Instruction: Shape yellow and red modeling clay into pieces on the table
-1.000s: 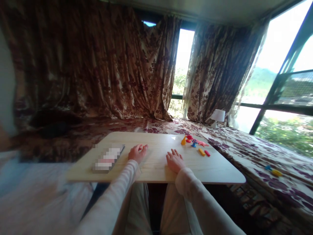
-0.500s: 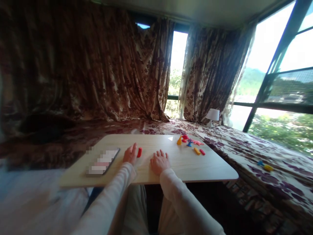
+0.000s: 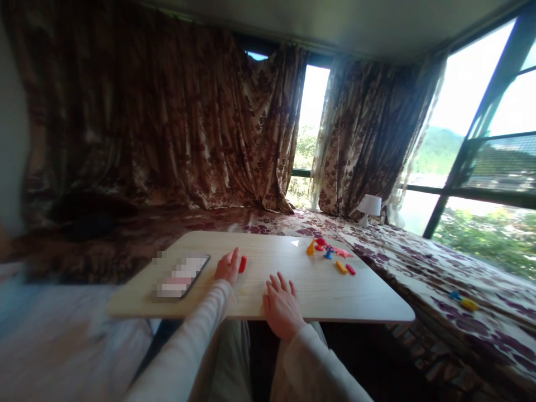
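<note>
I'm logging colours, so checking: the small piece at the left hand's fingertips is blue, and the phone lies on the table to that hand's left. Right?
Not quite. The head view shows the small piece at the fingertips of the left hand is red, not blue. The phone does lie on the table to that hand's left.

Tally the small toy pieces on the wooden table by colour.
Red pieces: 3
Orange pieces: 2
Blue piece: 1
Pink piece: 1
Total: 7
</note>
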A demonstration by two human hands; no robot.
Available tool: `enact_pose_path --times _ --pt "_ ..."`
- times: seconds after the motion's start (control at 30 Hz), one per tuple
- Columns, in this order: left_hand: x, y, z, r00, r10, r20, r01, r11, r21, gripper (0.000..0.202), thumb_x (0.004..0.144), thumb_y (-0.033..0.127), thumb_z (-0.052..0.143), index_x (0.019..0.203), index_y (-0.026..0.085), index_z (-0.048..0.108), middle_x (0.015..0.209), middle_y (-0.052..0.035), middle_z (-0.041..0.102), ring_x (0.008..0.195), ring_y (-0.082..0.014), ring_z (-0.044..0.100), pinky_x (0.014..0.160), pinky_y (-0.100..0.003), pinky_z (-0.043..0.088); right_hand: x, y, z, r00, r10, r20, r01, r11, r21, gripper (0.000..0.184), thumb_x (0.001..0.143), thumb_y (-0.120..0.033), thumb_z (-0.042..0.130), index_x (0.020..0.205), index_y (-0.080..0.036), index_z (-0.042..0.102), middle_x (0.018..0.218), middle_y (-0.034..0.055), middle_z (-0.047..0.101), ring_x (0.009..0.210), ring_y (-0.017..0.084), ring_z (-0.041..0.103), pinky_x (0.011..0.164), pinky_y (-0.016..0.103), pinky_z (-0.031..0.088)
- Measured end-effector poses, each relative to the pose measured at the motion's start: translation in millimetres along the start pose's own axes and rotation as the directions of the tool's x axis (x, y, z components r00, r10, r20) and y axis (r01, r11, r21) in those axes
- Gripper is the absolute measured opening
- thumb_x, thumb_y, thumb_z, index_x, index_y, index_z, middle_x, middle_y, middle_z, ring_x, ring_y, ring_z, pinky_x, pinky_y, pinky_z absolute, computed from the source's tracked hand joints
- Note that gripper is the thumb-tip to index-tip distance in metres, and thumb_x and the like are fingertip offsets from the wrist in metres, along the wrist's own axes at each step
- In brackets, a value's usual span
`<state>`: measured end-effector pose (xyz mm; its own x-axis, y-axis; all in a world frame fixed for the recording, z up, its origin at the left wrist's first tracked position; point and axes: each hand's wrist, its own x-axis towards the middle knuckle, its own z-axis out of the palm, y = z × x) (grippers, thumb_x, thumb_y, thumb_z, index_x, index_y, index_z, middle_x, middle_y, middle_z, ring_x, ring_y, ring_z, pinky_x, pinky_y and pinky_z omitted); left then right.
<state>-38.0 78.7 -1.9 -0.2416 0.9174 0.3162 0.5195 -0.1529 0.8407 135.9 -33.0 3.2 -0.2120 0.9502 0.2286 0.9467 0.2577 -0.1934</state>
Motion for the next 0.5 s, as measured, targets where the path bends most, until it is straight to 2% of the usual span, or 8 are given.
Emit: enact_pose_path --times 0.1,0.17,0.23,0.3,0.37,0.5 --pt "0.4 0.1 0.3 1.000 -0.007 -0.001 0.007 1.000 0.003 0.032 0.088 0.037 0.053 0.112 0.016 0.056 0.114 -0.0069 0.059 0.100 -0.0192 0.059 0.086 -0.041 0.050 35.4 -2.8 3.9 0.999 0.033 -0.014 -0.033 0.999 0.005 0.043 0.093 -0.030 0.034 0.131 -0.016 0.048 0.144 0.0101 0.041 0.140 0.022 0.020 0.112 0.047 0.011" --pt "1.7 0.0 0.4 1.000 -0.009 0.003 0.009 1.000 0.002 0.032 0.088 0.037 0.053 0.112 0.016 0.056 0.114 -0.0068 0.059 0.100 -0.0190 0.059 0.085 -0.041 0.050 54.8 7.2 3.7 0.996 0.086 -0.006 -0.086 0.996 0.005 0.041 0.093 -0.029 0.036 0.128 -0.015 0.051 0.141 0.0131 0.044 0.138 0.025 0.026 0.110 0.050 0.017" --pt "3.1 -0.2 0.5 1.000 -0.012 0.007 0.012 1.000 -0.004 0.031 0.089 0.037 0.053 0.112 0.017 0.056 0.114 -0.0069 0.059 0.099 -0.0189 0.059 0.085 -0.041 0.050 62.4 21.8 1.4 0.991 0.136 0.010 -0.136 0.991 -0.001 0.040 0.093 -0.026 0.034 0.125 -0.014 0.054 0.141 0.0148 0.044 0.136 0.027 0.029 0.106 0.053 0.023" --pt "4.1 -0.4 0.4 1.000 -0.017 0.006 0.017 1.000 -0.015 0.031 0.089 0.037 0.053 0.112 0.017 0.056 0.114 -0.0069 0.059 0.099 -0.0188 0.059 0.085 -0.041 0.050 55.9 35.0 -1.8 0.987 0.159 0.017 -0.159 0.987 -0.014 0.041 0.093 -0.022 0.031 0.126 -0.013 0.054 0.143 0.0145 0.042 0.137 0.028 0.028 0.105 0.053 0.025" --pt "4.0 -0.5 0.5 1.000 -0.020 0.000 0.020 0.999 -0.026 0.031 0.089 0.037 0.053 0.112 0.017 0.056 0.114 -0.0070 0.059 0.099 -0.0187 0.059 0.085 -0.041 0.050 37.6 42.6 -4.4 0.988 0.153 0.012 -0.153 0.988 -0.028 0.044 0.094 -0.021 0.028 0.132 -0.012 0.048 0.146 0.0125 0.037 0.138 0.026 0.025 0.108 0.050 0.023" --pt "2.6 -1.5 1.1 1.000 -0.022 -0.004 0.022 0.999 -0.037 0.031 0.089 0.037 0.053 0.112 0.016 0.056 0.114 -0.0068 0.059 0.099 -0.0188 0.059 0.085 -0.041 0.050 -9.4 35.7 -4.1 0.996 0.090 0.018 -0.090 0.995 -0.032 0.049 0.095 -0.022 0.025 0.142 -0.013 0.036 0.150 0.0080 0.029 0.140 0.020 0.020 0.112 0.043 0.017"
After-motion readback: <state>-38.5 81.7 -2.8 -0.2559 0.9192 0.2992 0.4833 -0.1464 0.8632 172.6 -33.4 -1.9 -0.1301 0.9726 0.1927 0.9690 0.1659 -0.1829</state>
